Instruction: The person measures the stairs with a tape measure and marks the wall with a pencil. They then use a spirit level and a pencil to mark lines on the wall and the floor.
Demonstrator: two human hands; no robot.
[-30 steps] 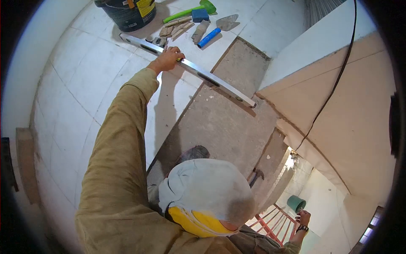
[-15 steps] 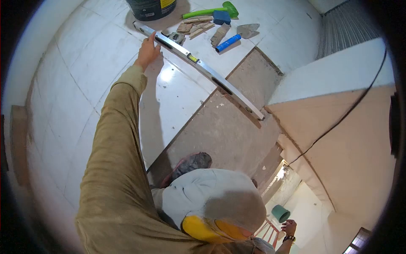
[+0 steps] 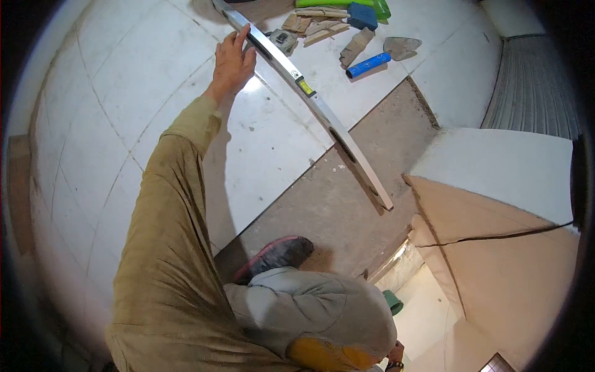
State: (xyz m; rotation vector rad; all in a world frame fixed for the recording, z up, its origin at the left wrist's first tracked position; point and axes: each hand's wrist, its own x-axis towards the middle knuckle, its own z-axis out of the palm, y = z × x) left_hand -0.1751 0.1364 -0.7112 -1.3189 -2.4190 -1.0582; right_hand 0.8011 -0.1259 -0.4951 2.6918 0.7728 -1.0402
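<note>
My left hand (image 3: 232,67) is at the upper middle, its fingertips on the far part of a long silver spirit level (image 3: 322,111). The fingers look bent over the level's edge, with the thumb along the near side. The level lies slantwise over white tiles (image 3: 260,149), and its near end reaches over a strip of bare grey floor (image 3: 297,198). Close beyond my fingers is a tape measure (image 3: 284,42). At the bottom right my right hand (image 3: 395,354), wearing a watch, shows only partly behind my grey-trousered knee (image 3: 322,304); its fingers cannot be made out.
Beyond the level lie wood pieces (image 3: 325,30), a blue block (image 3: 362,16), a green-handled tool (image 3: 382,8), a blue tube-like handle (image 3: 369,64) and a trowel blade (image 3: 403,48). My dark shoe (image 3: 279,253) stands on the bare strip. A black cable (image 3: 496,237) crosses the right wall.
The level has turned, its near end swinging toward me, while my left hand stays on it. The view has shifted too, and my right hand is now more hidden behind the knee.
</note>
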